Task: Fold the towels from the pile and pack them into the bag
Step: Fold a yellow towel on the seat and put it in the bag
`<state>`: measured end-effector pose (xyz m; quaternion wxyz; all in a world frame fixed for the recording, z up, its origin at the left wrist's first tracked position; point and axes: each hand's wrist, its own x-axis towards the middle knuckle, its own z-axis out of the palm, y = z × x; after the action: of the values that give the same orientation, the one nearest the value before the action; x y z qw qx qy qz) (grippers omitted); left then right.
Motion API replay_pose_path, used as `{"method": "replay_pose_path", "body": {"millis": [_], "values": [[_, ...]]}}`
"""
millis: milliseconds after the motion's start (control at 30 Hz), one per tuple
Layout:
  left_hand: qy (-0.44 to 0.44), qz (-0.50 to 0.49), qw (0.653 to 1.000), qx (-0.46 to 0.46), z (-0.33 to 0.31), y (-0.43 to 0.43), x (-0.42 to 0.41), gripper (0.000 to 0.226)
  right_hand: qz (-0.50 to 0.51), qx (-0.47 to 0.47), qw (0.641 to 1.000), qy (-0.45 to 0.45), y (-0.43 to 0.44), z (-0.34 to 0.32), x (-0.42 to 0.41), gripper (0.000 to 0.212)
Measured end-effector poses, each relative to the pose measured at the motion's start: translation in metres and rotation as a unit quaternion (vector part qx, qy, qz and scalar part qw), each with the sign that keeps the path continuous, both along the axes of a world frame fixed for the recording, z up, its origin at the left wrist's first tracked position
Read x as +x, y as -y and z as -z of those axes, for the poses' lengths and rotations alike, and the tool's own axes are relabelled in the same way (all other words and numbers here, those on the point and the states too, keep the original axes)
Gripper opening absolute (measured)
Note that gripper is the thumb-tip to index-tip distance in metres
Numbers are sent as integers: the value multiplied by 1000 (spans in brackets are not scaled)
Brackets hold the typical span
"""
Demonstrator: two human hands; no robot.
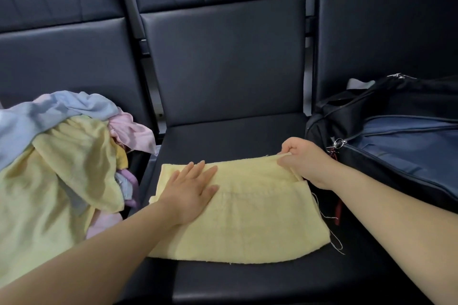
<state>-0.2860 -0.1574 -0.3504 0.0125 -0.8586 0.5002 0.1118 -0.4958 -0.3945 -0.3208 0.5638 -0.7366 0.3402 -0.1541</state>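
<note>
Three dark padded seats stand in a row, the left seat (62, 57), the middle seat (230, 137) and the right seat (384, 32), each with a smooth, panelled backrest (223, 62), narrow gaps showing black frame parts (145, 48) between them, and soft light giving the upholstery a dull sheen.

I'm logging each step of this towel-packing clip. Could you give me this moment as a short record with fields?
towel in work: yellow towel, partly folded, lying flat on the seat
left hand: flat, fingers straight, pressing on the yellow towel
right hand: pinching the yellow towel's far right edge
pile: unfolded yellow, blue and pink towels, left of the yellow towel
bag: black and blue, right of the yellow towel; no towel visible in it
</note>
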Motion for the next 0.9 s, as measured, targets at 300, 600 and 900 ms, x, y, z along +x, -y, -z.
{"method": "replay_pose_path", "body": {"millis": [300,600,900], "values": [[8,-5,1000,-18,4,-1,2,60,118,-199,964,-131,10,-3,-7,2],[12,-13,1000,-19,4,-2,2,67,98,-251,956,-113,6,-6,-19,17],[33,-29,997,-56,0,-3,1,57,-200,-284,903,-254,-23,-22,-29,27]]}}
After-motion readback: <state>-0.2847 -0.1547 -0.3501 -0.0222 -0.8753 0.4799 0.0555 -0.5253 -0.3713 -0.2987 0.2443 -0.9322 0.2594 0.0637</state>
